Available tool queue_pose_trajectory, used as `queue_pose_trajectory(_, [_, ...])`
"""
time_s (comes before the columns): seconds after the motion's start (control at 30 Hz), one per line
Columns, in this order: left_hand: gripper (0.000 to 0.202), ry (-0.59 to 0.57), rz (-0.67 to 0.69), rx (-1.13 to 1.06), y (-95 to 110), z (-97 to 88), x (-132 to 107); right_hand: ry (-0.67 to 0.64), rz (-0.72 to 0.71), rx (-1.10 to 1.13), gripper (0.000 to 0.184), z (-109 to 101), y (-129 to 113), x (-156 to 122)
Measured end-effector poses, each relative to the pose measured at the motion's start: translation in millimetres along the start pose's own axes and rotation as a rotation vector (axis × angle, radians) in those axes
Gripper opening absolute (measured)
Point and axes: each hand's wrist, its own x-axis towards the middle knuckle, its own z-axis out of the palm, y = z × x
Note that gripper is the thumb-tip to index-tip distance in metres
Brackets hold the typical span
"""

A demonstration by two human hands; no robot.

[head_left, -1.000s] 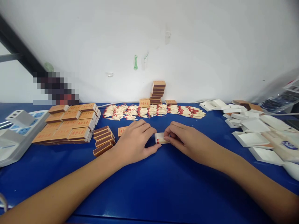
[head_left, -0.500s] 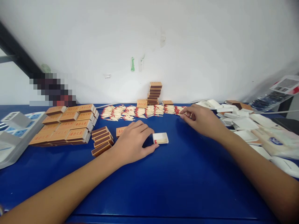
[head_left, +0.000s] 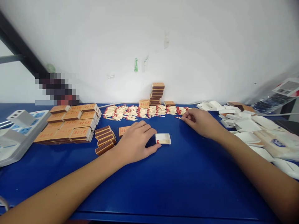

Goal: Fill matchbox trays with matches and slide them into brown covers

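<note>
A small white matchbox tray (head_left: 166,137) with several red-tipped matches in it lies on the blue table. My left hand (head_left: 139,141) grips its left end between thumb and forefinger. To the right and farther back, my right hand (head_left: 197,121) is pinched on a match (head_left: 178,118), whose dark red head sticks out to the left of the fingertips. Loose matches (head_left: 130,112) lie in a long row behind both hands. An orange matchbox (head_left: 123,130) is partly hidden behind my left hand, beside several matchboxes with brown striking sides (head_left: 104,140).
Orange matchboxes (head_left: 70,124) are piled at left, next to a power strip (head_left: 28,137). More matchboxes (head_left: 157,93) are stacked against the wall. At right lie white empty trays (head_left: 245,124), a tissue pack (head_left: 280,141) and a white computer mouse (head_left: 286,168).
My right hand has drawn back slightly from the row of matches, with a match now showing in its pinch. My left hand stays at the tray. The view has shifted slightly.
</note>
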Motion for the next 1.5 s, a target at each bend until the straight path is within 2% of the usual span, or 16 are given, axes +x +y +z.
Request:
queue_pose_trajectory(0.17, [0.027,-0.013,-0.005,0.001,-0.4,-1.0,-0.2,-0.01,-0.085,-0.006,0.023,-3.0,-5.4,-2.1])
queue_pose_trajectory(0.57, [0.027,-0.02,-0.006,0.007,0.9,-1.7,0.3,-0.137,-0.083,0.021,0.028,-14.5,3.0,-3.8])
queue_pose_trajectory(0.8, [0.027,-0.015,-0.005,0.0,0.5,-1.0,-0.3,-0.231,-0.024,0.015,0.031,-25.6,21.6,-1.3])
queue_pose_trajectory(0.93, [0.027,-0.022,0.001,0.0,0.1,-0.5,-0.2,-0.227,-0.013,-0.001,0.029,-22.3,28.8,-0.7])
queue_pose_trajectory(1.2, [0.026,-0.017,0.002,0.002,0.6,-0.6,-0.3,-0.156,-0.079,0.004,0.036,-16.0,16.5,-3.5])
queue_pose_trajectory(1.33, [0.026,-0.021,0.006,0.005,0.2,-0.6,-0.2,-0.186,-0.082,0.058,0.039,-17.2,5.1,-3.7])
queue_pose_trajectory(1.5, [0.027,-0.022,0.011,0.008,0.2,-0.6,0.0,-0.197,-0.071,0.114,0.034,-12.4,-2.0,-3.9])
